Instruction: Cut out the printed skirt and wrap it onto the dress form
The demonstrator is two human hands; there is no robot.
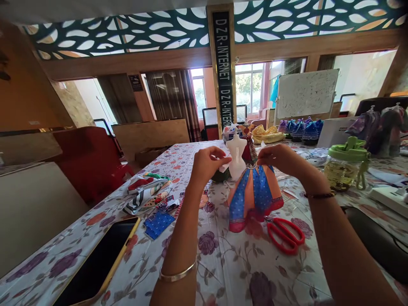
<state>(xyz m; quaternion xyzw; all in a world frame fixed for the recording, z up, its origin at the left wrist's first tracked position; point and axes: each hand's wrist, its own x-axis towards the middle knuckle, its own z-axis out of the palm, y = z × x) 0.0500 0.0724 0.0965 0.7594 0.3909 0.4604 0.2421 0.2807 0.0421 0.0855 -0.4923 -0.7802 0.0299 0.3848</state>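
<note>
Fingers of the left hand (pixel 206 163) pinch a small white scrap beside the white mannequin torso (pixel 236 155), while the right hand (pixel 278 158) nips the waist of the blue-and-orange skirt (pixel 255 193) standing between both hands on the tabletop (pixel 229 263). The skirt looks light, soft and easily crushed, so the gathered waist seems the safest hold. Red scissors (pixel 286 235) lie just below the right wrist, fabric scraps (pixel 149 193) left of the left forearm.

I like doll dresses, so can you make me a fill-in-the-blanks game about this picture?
1. The scissors beside the skirt have ____ handles.
2. The glass jar has a ____ lid.
3. The phone lies screen up on the flowered ____.
4. Both hands, left hand and right hand, are at the white mannequin wearing a blue and ____ skirt.

Missing words: red; green; tablecloth; orange
</note>
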